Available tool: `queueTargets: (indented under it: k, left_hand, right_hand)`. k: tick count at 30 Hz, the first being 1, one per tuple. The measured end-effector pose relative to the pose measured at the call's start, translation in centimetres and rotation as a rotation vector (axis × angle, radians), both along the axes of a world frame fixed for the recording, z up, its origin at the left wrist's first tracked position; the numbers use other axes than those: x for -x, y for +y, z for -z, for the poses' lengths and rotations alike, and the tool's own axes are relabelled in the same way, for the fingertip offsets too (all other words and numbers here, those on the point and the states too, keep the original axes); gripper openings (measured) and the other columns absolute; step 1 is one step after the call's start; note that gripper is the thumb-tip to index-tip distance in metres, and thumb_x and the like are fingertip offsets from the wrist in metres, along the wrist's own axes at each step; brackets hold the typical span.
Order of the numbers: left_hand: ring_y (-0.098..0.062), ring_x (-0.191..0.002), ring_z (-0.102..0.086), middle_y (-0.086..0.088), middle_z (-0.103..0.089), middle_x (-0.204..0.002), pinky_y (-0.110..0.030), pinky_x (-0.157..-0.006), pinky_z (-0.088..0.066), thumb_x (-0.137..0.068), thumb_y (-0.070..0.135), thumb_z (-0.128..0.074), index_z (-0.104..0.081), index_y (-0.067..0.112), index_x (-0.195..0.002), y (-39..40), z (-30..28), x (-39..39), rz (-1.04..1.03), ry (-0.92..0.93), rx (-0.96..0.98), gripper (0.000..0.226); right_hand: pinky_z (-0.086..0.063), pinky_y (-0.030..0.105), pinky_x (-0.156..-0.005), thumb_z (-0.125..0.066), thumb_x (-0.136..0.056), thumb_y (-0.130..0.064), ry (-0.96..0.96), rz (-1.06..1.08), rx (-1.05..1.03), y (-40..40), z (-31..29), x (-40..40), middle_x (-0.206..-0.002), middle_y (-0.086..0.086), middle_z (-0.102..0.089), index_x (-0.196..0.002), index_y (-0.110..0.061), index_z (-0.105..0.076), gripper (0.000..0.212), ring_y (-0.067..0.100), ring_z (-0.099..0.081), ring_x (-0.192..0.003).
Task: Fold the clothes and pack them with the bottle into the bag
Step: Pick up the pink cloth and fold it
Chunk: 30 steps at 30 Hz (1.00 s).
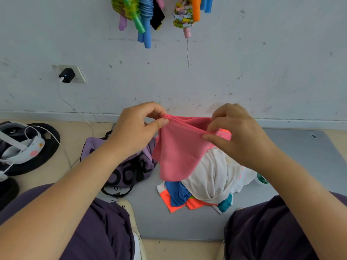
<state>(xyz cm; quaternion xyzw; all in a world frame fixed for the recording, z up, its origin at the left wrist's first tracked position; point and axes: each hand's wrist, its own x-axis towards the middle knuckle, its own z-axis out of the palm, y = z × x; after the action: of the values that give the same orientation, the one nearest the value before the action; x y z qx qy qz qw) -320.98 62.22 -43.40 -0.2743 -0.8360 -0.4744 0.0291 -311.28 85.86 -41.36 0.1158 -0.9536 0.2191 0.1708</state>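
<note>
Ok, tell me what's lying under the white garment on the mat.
Under the white garment, blue and orange fabric pokes out at the near edge, plus a teal piece. How many garments those are, and anything deeper in the pile, is covered.

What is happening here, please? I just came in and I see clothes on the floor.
A person sitting on the floor holds up a pink garment, pinching its top edge with the left hand and the right hand. Under it, a white garment lies in a heap with blue and orange clothes on a grey mat. The purple bag lies to the left, and a bottle peeks out at the right. Nothing looks packed yet.
</note>
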Motion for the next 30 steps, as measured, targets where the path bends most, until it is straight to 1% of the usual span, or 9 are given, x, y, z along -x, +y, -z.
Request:
queueTargets:
  k: [3, 6, 11, 13, 21, 23, 26, 28, 30]
  left_hand:
    - [-0.008, -0.080, -0.065, 0.008, -0.068, -0.081, -0.032, -0.067, -0.058, -0.090, 0.011, -0.069, -0.067, 0.031, -0.084, -0.2, 0.2, 0.4, 0.022, -0.122, -0.149, 0.021]
    - [-0.007, -0.081, -0.065, 0.003, -0.068, -0.083, -0.025, -0.056, -0.057, -0.090, 0.010, -0.068, -0.068, 0.032, -0.084, -0.4, 0.1, 0.7, 0.032, -0.166, -0.213, 0.023]
    - [0.003, -0.077, -0.064, 0.023, -0.069, -0.078, -0.020, -0.060, -0.056, -0.091, 0.013, -0.068, -0.066, 0.034, -0.080, -0.2, 1.0, 0.6, -0.002, -0.173, -0.005, 0.023]
    - [0.002, -0.079, -0.065, 0.021, -0.069, -0.079, -0.028, -0.064, -0.059, -0.090, 0.015, -0.068, -0.066, 0.034, -0.082, -0.1, 1.0, 0.6, -0.007, -0.176, -0.031, 0.021]
    - [-0.005, -0.088, -0.066, 0.012, -0.072, -0.091, -0.038, -0.091, -0.053, -0.095, 0.026, -0.063, -0.063, 0.036, -0.089, -0.1, 1.1, 0.6, 0.024, -0.200, -0.065, 0.011]
    - [-0.011, -0.087, -0.065, 0.003, -0.072, -0.092, -0.039, -0.089, -0.048, -0.094, 0.040, -0.056, -0.058, 0.038, -0.092, 0.0, 1.0, 0.5, 0.062, -0.233, -0.054, 0.004]
    - [-0.027, -0.076, -0.054, -0.020, -0.062, -0.084, -0.049, -0.079, -0.046, -0.087, 0.058, -0.047, -0.053, 0.036, -0.096, 0.2, 1.1, 0.3, 0.112, -0.314, -0.026, 0.024]
    - [-0.020, -0.069, -0.049, -0.012, -0.054, -0.073, -0.040, -0.071, -0.040, -0.085, 0.060, -0.048, -0.055, 0.036, -0.093, 0.4, 0.9, -0.1, 0.102, -0.347, -0.055, 0.026]
    - [-0.014, -0.068, -0.052, 0.001, -0.057, -0.072, -0.033, -0.068, -0.039, -0.085, 0.057, -0.055, -0.061, 0.037, -0.087, 0.7, 0.1, -0.5, 0.049, -0.433, -0.217, 0.021]
  right_hand:
    - [-0.045, 0.046, -0.083, -0.069, -0.082, -0.036, -0.019, 0.091, -0.175, 0.6, -0.1, -0.1, -0.103, 0.007, -0.056, -0.079, -0.015, -0.073, 0.021, 0.028, -0.051, -0.096]
    - [-0.046, 0.047, -0.084, -0.068, -0.087, -0.028, -0.059, 0.101, -0.124, 1.2, -0.4, 0.1, -0.100, 0.005, -0.058, -0.093, -0.015, -0.071, 0.014, 0.026, -0.055, -0.091]
    - [-0.041, 0.008, -0.072, -0.075, -0.082, -0.014, -0.049, 0.114, 0.145, 0.9, -0.7, 0.0, -0.082, -0.001, -0.068, -0.082, -0.012, -0.071, 0.004, 0.003, -0.057, -0.073]
    - [-0.040, 0.004, -0.071, -0.076, -0.081, -0.012, -0.045, 0.132, 0.240, 0.8, -0.9, -0.1, -0.078, -0.003, -0.068, -0.080, -0.015, -0.071, 0.006, 0.004, -0.058, -0.074]
    - [-0.047, 0.013, -0.073, -0.078, -0.078, -0.011, -0.083, 0.171, 0.343, 0.7, -0.9, -0.2, -0.077, -0.008, -0.066, -0.085, -0.018, -0.065, 0.016, 0.009, -0.060, -0.074]
    - [-0.046, 0.013, -0.074, -0.076, -0.080, -0.012, -0.146, 0.183, 0.322, 0.8, -0.9, -0.1, -0.079, -0.010, -0.064, -0.094, -0.021, -0.065, 0.021, 0.008, -0.058, -0.075]
    - [-0.047, 0.022, -0.082, -0.069, -0.087, -0.018, -0.308, 0.163, 0.221, 1.1, -0.9, 0.1, -0.088, -0.007, -0.064, -0.096, -0.028, -0.068, 0.013, 0.009, -0.059, -0.083]
    - [-0.043, 0.013, -0.076, -0.063, -0.091, -0.024, -0.388, 0.130, 0.317, 1.3, -0.8, 0.1, -0.091, -0.006, -0.065, -0.086, -0.031, -0.065, 0.009, 0.004, -0.059, -0.081]
    - [-0.043, 0.018, -0.076, -0.057, -0.094, -0.031, -0.465, 0.059, 0.619, 1.2, -0.6, 0.0, -0.083, -0.002, -0.061, -0.085, -0.022, -0.064, 0.014, 0.007, -0.054, -0.075]
